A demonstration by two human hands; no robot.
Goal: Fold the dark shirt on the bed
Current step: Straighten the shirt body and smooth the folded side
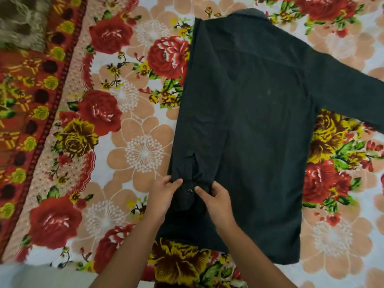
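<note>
Floral red-and-peach bedding (128, 121) is seen in the head view, with the dark collared cloth shirt (259, 121) laid flat on it. At the shirt's lower left, its folded-in sleeve cuff (188, 197) is pinched by the left hand (164, 196) and right hand (218, 202), fingers curled.

The shirt's (259, 121) far sleeve (353, 90) is cut off by the right edge, so its end is not seen; the collar (249, 13) is mostly hidden behind the shirt's top; the left arm (128, 246) and right arm (253, 256) are cut off by the bottom edge; a brown thing (18, 21) in the top left corner is blurred and cannot be told; a pale patch (41, 275) at the bottom left is blurred too; the sheet (135, 100) is cut off on every side.
</note>
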